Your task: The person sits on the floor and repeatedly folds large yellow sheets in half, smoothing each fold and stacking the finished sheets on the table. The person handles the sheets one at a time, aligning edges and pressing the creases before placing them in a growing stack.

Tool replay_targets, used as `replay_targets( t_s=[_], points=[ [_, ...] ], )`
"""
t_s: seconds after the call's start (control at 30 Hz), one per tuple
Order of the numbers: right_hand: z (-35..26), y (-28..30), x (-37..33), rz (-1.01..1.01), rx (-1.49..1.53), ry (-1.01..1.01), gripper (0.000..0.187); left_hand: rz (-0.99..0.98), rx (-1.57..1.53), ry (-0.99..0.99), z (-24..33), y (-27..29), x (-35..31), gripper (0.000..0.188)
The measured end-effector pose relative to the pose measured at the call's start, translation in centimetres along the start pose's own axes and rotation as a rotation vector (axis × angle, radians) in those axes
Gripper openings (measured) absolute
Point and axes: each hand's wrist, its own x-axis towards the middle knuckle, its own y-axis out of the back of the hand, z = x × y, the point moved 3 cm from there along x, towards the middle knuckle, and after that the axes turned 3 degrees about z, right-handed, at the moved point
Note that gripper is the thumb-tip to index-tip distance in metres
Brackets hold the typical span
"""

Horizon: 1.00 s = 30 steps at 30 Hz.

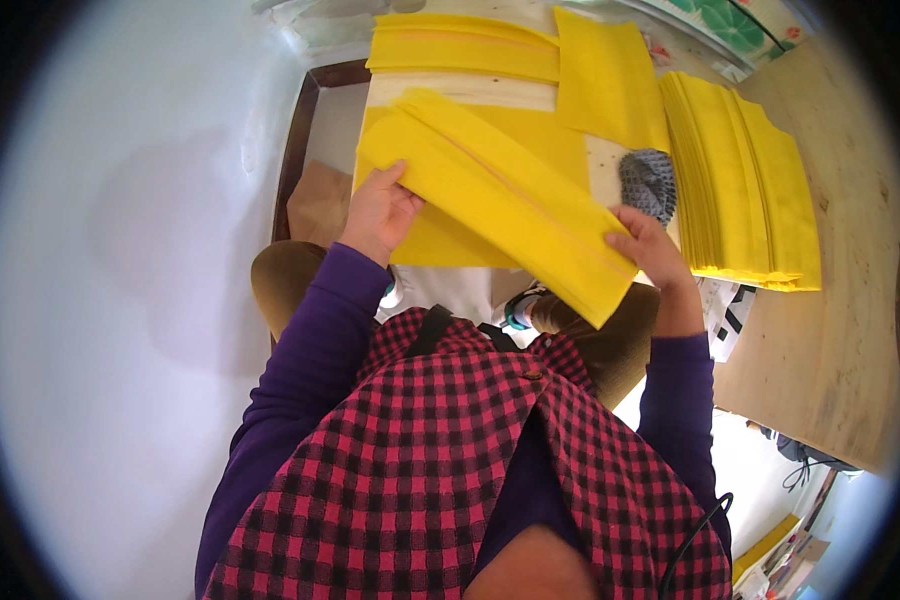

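Between my two hands I hold a long folded strip of yellow fabric (500, 195), slanting from upper left to lower right, with a faint orange line along its length. My left hand (382, 212) grips its near edge toward the left end, thumb on top. At the right end my right hand (650, 245) pinches it, thumb on top and the other fingers partly hidden. Under the strip, a flat yellow sheet (450, 248) lies on the pale wooden table (525, 93).
Beyond lie a folded yellow strip (460, 50) and a yellow piece (610, 80). A grey textured pad (648, 185) sits beside a thick stack of folded yellow pieces (740, 185) on a wooden board (820, 330) at right. A white wall (120, 300) stands at left.
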Motion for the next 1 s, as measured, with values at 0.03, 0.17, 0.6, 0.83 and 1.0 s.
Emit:
replay_targets(
  t_s=[0.03, 0.17, 0.6, 0.83, 1.0],
  points=[
    [-0.3, 0.3, 1.3, -0.009, -0.031, 0.0, 0.03, -0.002, -0.037, -0.018, 0.3, 0.6, 0.2, 0.027],
    [-0.4, 1.8, 7.2, 0.123, -0.221, -0.068, 0.029, 0.065, -0.055, -0.051, 1.0, 3.2, 1.2, 0.03],
    [-0.1, -7.1, 8.3, 0.264, -0.867, 0.707, 0.027, 0.138, -0.07, 0.032, 0.1, 6.4, 1.0, 0.032],
    [-1.2, -17.4, 7.0, 0.075, -0.726, 0.697, 0.038, 0.04, -0.105, 0.021, 0.3, 6.1, 0.5, 0.036],
    [-1.9, -20.1, 6.7, 0.054, -0.756, 0.696, 0.045, 0.003, -0.149, 0.035, 0.2, 6.3, 0.3, 0.038]
  ],
)
